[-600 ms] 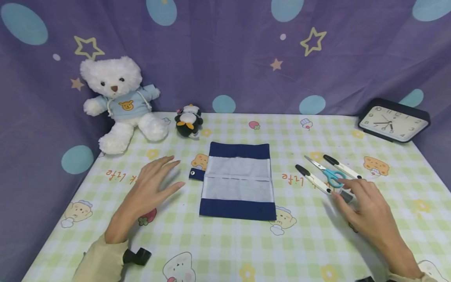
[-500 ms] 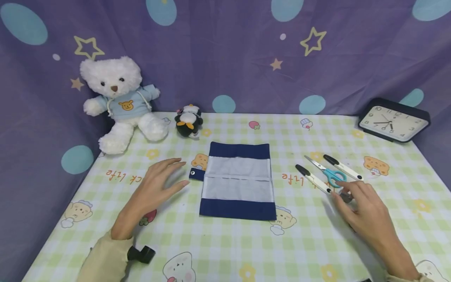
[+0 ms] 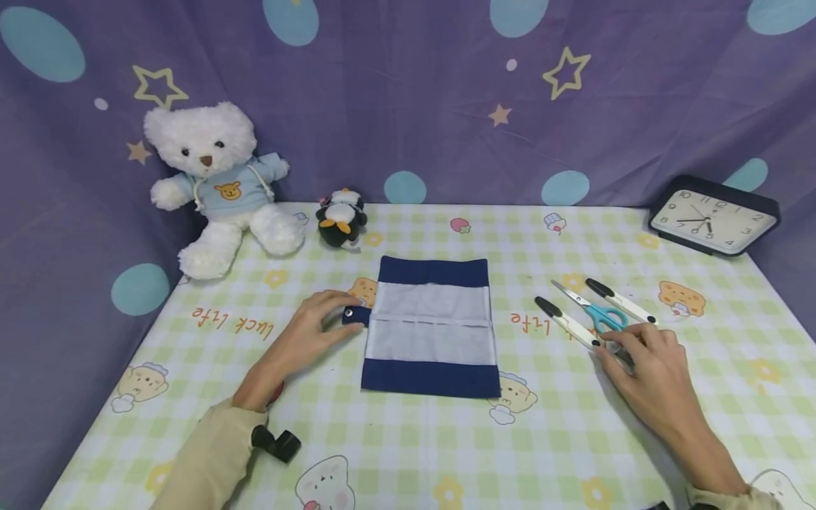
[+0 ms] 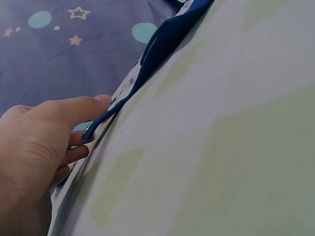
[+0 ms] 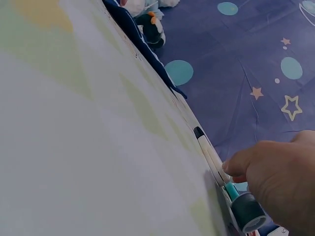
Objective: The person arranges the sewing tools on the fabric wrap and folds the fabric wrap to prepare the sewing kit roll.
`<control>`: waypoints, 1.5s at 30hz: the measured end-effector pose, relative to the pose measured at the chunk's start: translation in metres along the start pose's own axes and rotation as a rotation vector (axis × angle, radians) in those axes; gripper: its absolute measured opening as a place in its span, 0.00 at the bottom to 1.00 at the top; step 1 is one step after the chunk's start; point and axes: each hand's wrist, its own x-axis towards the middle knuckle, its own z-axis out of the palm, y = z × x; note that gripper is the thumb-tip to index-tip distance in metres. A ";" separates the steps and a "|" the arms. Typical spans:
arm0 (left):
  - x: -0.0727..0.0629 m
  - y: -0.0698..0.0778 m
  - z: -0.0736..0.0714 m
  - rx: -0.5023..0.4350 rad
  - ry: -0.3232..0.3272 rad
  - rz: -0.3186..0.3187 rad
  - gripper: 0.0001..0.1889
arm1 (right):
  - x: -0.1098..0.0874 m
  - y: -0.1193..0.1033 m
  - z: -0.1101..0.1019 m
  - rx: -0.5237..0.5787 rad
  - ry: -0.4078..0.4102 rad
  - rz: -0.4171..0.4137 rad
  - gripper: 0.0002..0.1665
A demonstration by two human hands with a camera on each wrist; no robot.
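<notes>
My left hand [image 3: 309, 333] is at the left side of a navy and pale grey fabric pouch [image 3: 430, 308], which lies spread flat. Its thumb and forefinger straddle the short navy snap tab [image 3: 355, 316]; in the left wrist view the tab [image 4: 101, 122] passes between thumb and fingers, with no firm pinch visible. My right hand [image 3: 656, 375] hovers low with loosely bent fingers by the blue-handled scissors [image 3: 602, 315] and the near white pen [image 3: 567, 322]. A dark grey, clear-rimmed cylinder [image 5: 247, 212] lies under that hand, partly hidden in the head view.
Beyond the scissors lies a second black-capped white pen [image 3: 621, 301]. Along the back stand a white teddy bear [image 3: 223, 191], a penguin toy [image 3: 342, 218] and a black clock [image 3: 714, 216]. A purple curtain [image 3: 433, 106] borders the checked tablecloth [image 3: 395, 453].
My left hand has moved right to the pouch's tab, and its fingers have come around it. My right hand has shifted slightly, its fingers still by the scissors. The pouch has not moved.
</notes>
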 end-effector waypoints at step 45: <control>0.022 0.004 0.017 -0.050 -0.024 0.039 0.06 | 0.022 -0.013 0.003 0.224 0.054 0.149 0.13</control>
